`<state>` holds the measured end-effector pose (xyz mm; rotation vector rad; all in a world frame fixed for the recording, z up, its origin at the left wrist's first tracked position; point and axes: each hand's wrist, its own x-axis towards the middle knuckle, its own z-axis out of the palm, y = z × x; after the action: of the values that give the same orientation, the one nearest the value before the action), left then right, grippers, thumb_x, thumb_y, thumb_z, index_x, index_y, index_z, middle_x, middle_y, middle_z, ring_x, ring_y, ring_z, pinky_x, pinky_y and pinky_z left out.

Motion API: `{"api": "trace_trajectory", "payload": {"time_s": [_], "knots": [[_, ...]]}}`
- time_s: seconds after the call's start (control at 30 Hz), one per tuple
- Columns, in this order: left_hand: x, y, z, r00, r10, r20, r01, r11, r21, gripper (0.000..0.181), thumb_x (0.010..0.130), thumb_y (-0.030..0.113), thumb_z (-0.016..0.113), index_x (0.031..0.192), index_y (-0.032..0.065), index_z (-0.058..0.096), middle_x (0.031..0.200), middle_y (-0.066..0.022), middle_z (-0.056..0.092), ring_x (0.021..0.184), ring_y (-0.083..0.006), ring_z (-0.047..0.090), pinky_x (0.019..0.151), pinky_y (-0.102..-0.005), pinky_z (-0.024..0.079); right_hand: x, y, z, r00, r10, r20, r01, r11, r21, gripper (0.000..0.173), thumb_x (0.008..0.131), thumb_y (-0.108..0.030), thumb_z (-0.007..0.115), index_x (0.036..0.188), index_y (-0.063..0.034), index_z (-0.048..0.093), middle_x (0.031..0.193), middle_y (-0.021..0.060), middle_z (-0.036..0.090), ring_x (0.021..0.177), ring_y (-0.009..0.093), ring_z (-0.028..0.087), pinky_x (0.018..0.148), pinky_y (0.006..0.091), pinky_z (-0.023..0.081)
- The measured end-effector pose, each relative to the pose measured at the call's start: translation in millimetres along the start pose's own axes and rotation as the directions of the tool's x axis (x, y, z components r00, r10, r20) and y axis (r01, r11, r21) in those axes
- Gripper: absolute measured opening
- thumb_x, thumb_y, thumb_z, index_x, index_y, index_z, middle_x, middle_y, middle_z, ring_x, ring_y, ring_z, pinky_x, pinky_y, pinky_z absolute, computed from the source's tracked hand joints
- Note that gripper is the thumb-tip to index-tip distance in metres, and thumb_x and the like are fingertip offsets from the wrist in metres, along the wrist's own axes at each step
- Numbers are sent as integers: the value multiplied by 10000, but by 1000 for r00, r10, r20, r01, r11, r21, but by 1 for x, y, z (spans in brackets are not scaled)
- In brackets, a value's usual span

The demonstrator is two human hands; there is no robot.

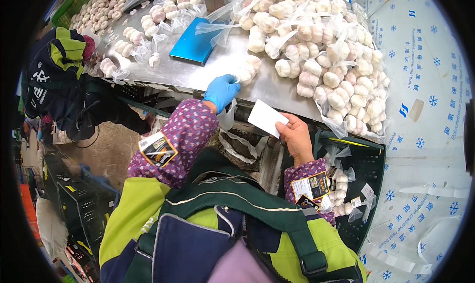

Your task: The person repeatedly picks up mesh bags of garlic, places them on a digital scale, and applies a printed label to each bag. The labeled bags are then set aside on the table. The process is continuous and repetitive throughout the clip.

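Note:
On a steel table, my left hand, in a blue glove, touches the near end of a netted pack of garlic bulbs; its fingertips are partly hidden, so a firm grip cannot be made out. My bare right hand pinches a white card between thumb and fingers, just off the table's front edge. A blue metal plate lies beyond my left hand. To the right, a large heap of netted garlic packs covers the table. Stickers with printing cling to both my sleeves.
More garlic packs lie at the table's far left, near a green basket of loose bulbs. A co-worker stands at the left. A dark green crate holding garlic packs is at my right, beside a printed panel wall. Black crates stand at lower left.

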<state>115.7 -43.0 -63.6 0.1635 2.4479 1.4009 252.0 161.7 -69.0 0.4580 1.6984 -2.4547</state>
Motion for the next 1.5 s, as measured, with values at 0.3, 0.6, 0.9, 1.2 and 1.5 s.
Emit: {"api": "trace_trajectory", "payload": {"time_s": [0.3,0.6,0.9,1.2,1.5], "knots": [[-54,-32,-12,966,-120,228,235,775,-587,192,872,97,484,816,-42,605,745,-89,615,561,-121,526,548,-245,432,13,6,6,999,15,46,-12,997,-79,295,810,-32,567,1076,70,491,891,112,611,701,141,600,577,253,514],[-70,-42,-4,972,-216,96,226,728,-647,190,871,111,519,791,-25,626,703,-63,612,511,-77,482,501,-203,404,52,24,33,990,9,142,46,924,-379,236,763,19,537,987,96,539,777,105,620,600,127,588,517,241,497],[-81,-55,19,812,-425,400,510,184,-840,258,845,287,566,718,64,592,583,-10,523,511,-96,487,488,-229,407,73,43,70,979,49,196,-9,979,-203,259,803,-2,543,1045,83,515,857,124,622,687,142,610,562,255,527],[-82,-59,30,909,-414,45,231,412,-881,232,838,251,589,743,40,607,511,-20,504,435,-92,450,426,-230,351,70,18,80,932,-14,362,153,921,-358,313,804,0,559,1106,4,476,910,86,613,797,124,587,691,232,492],[-84,-59,25,933,-359,-5,171,458,-872,301,855,323,566,781,34,609,517,-6,494,388,-81,424,400,-220,342,103,-33,102,538,-232,811,842,188,-505,105,687,-30,629,759,-97,592,836,50,558,881,261,509,754,323,416]]}}
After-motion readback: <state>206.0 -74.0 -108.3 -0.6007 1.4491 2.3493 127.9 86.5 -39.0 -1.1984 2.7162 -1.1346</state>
